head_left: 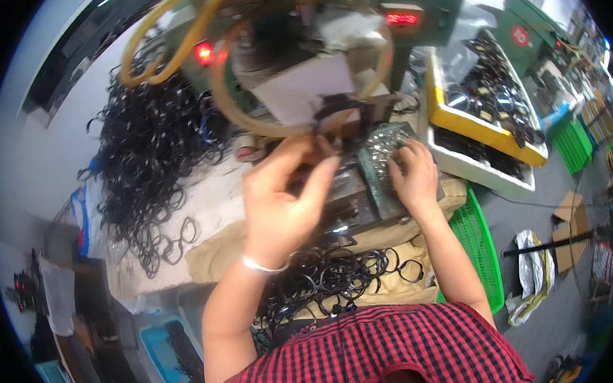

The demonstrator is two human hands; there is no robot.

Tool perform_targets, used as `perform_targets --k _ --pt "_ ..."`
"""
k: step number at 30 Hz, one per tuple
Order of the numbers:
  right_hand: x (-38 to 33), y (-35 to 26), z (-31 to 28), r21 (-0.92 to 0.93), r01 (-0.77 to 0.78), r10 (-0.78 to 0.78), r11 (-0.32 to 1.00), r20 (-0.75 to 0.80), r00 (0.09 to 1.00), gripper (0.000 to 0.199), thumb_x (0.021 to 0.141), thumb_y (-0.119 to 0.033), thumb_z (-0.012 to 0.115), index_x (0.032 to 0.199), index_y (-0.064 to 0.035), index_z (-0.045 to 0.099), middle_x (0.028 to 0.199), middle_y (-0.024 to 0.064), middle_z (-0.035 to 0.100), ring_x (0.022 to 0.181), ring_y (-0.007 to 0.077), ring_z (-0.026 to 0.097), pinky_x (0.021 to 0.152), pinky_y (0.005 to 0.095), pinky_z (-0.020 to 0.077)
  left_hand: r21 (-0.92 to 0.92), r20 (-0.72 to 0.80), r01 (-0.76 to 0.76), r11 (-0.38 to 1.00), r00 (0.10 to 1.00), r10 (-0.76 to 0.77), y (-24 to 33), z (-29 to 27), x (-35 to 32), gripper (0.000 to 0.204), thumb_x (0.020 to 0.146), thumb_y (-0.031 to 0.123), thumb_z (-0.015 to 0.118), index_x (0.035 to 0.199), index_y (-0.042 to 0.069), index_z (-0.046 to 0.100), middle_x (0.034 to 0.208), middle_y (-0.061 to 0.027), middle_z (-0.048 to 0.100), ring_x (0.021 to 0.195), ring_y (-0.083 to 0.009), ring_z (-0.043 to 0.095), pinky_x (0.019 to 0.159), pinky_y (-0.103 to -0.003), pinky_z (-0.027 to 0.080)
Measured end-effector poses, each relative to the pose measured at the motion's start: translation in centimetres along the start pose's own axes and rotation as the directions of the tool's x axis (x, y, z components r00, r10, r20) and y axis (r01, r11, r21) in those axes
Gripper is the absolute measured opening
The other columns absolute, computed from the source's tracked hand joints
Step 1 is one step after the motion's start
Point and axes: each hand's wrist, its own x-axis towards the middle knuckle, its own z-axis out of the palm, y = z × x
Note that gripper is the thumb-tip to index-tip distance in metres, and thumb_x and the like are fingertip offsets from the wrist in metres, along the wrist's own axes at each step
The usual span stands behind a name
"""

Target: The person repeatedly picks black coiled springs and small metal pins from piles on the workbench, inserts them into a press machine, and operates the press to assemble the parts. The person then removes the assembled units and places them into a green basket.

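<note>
Nearest the viewer is a red and black checked shirt [401,354], soft woven cloth, filling the near edge. Just beyond it a loose heap of thin black eyeglass frames [333,277] lies tangled on crumpled tan cloth [215,250] that covers the worktable. The left hand [279,204], with a plain silver bangle [263,266] at the wrist, is raised over the middle of the table, its fingers pinched together on a thin black frame piece [337,112] at the mouth of a machine. The right hand [412,174] rests to the right, fingers curled and touching a greenish metal block [378,162] with a bumpy, shiny top; whether it clamps anything cannot be told. Far behind the hands stands the machine [298,58], grey and green metal with a glowing red light and loops of yellow rubber hose [164,49] arching over it. To the far left a large mound of black frames [149,141] spreads across pale table surface. To the right sit a yellow tray [471,129] of dark parts on a white tray, and a green plastic mesh basket [482,247]. A blue bin [165,354] stands near left on the grey workshop floor.
</note>
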Motion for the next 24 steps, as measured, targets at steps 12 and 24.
perform_targets --k 12,24 --pt "-1.2 2.0 -1.6 0.241 -0.206 0.215 0.948 -0.011 0.977 0.012 0.085 -0.006 0.064 0.095 0.0003 0.064 0.088 0.0112 0.064 0.083 0.0214 0.062 0.08 0.0304 0.0477 0.285 -0.71 0.317 0.905 0.704 -0.023 -1.0 -14.6 -8.7 0.02 0.082 0.001 0.065 0.102 0.001 0.064 0.108 -0.0114 0.068 0.1 -0.0192 0.063 0.09 -0.028 0.048" --pt "0.3 0.2 -1.4 0.563 -0.34 0.35 0.753 0.094 0.932 0.013 0.089 -0.003 0.061 0.101 0.0027 0.063 0.094 0.005 0.066 0.091 0.0117 0.059 0.083 0.025 0.0455 0.619 -0.782 0.783 -0.058 0.608 -0.135 -13.2 -28.6 -16.0 0.028 0.078 0.017 0.062 0.105 0.015 0.071 0.096 -0.0163 0.07 0.09 -0.0334 0.066 0.079 -0.041 0.051"
